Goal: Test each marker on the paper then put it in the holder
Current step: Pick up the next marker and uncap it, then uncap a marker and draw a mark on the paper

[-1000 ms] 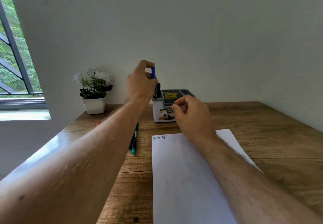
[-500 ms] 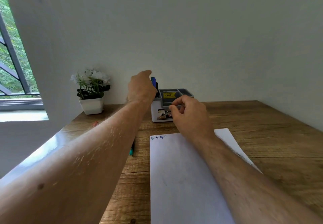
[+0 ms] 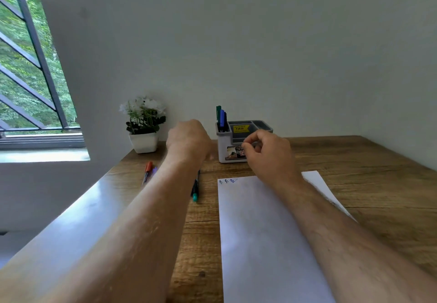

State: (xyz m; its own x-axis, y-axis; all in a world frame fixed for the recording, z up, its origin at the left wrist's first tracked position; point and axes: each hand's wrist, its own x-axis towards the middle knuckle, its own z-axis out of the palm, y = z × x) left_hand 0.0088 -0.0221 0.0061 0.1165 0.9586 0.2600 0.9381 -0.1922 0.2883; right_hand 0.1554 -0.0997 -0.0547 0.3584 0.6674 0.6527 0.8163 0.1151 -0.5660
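Progress: three markers (image 3: 221, 119) stand in the holder (image 3: 236, 145) at the surface's far edge; three marks top the paper (image 3: 264, 236). Remaining: teal marker (image 3: 195, 188) and orange marker (image 3: 147, 171) near the left edge. Left hand (image 3: 189, 139) curled, empty. Right hand (image 3: 267, 152) steadies the holder, fingers curled.

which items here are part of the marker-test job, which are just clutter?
Job:
- white sheet of paper with small blue marks
- grey-and-white plastic desk holder, markers standing in it
- teal-capped marker on the wooden table
- orange-capped marker on the table

Clutter:
- white-flowered plant in white pot
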